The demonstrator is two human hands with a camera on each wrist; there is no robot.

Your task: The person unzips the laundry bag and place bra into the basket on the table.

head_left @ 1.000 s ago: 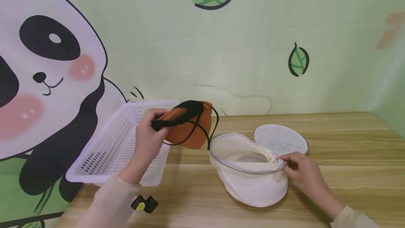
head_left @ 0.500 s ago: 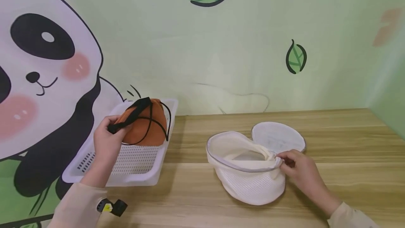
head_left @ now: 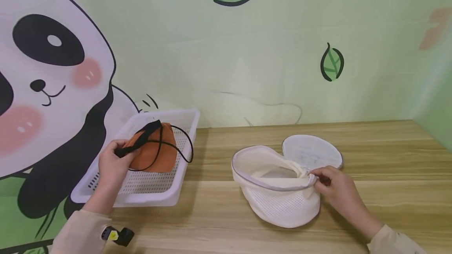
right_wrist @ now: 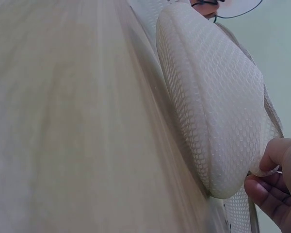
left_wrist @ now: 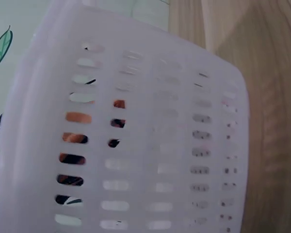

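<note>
My left hand grips an orange cloth item by its black band, low inside the white plastic basket. Thin black cords loop from the cloth, one hanging toward the basket's right rim. In the left wrist view, bits of orange and black show through slots in the basket wall. On the right, my right hand pinches the edge of a white mesh laundry bag between thumb and fingers. The bag's mouth gapes upward; its round flap lies folded back behind. The right wrist view shows the mesh side close up.
Both containers stand on a wood-grain table, with a stretch of tabletop between them. Behind rises a pale green wall printed with a panda and leaves. A small black device is worn at the left sleeve.
My left hand has carried the orange cloth item leftward from beside the mesh bag, then lowered it into the basket. The right hand stays at the mesh bag's edge.
</note>
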